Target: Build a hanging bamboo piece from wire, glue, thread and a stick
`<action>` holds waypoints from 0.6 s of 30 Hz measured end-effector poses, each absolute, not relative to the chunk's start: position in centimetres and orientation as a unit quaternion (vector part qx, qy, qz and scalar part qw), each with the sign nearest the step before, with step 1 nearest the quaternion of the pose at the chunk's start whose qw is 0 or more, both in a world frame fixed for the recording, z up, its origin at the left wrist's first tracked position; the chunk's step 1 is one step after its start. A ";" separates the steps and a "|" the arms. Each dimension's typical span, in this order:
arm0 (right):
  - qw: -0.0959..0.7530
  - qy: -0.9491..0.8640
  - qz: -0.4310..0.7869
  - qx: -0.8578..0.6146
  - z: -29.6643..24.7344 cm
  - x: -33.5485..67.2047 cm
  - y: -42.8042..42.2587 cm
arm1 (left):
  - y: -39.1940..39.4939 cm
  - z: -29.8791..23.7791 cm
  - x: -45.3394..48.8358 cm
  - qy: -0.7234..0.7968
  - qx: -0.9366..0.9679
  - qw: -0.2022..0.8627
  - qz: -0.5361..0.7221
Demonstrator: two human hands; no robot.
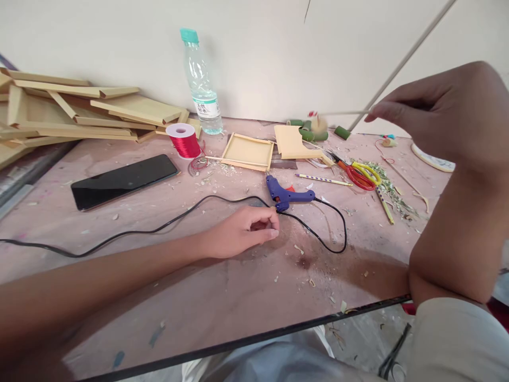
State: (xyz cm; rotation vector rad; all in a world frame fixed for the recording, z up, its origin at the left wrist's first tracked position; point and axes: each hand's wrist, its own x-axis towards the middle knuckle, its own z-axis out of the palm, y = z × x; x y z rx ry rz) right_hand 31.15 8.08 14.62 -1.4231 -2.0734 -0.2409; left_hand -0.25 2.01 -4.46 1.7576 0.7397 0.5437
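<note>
My left hand [242,231] rests on the table with its fingers curled in, and nothing shows in them. Just beyond it lies a purple glue gun [289,195] on its side, with its black cord [175,213] trailing left. Raised at the right, my right hand [429,114] pinches a thin pale stick [345,112] that points left. At the far end of this stick, a small pale piece [318,124] with a red tip looks blurred; I cannot tell whether it is fixed there. Behind the glue gun sits a shallow tan tray [248,150].
A phone [124,181], a red thread spool [183,141] and a water bottle [202,87] stand or lie to the left. Tan trays [79,109] are piled behind. Scissors [360,175], a pencil [324,180], green tube pieces [342,132] and shavings lie right.
</note>
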 end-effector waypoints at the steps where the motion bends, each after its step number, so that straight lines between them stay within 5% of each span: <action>1: 0.314 -0.779 -0.103 -0.533 14.6 31.0 8.0 | 2.0 -4.5 -0.3 0.312 0.742 0.548 0.230; 7: 0.252 -0.783 -0.093 -0.561 15.2 30.7 6.9 | 2.0 -4.5 -0.2 0.313 0.737 0.553 0.231; 18: 0.314 -0.740 -0.129 -0.580 14.6 30.4 7.9 | 2.0 -4.7 -0.3 0.312 0.738 0.553 0.230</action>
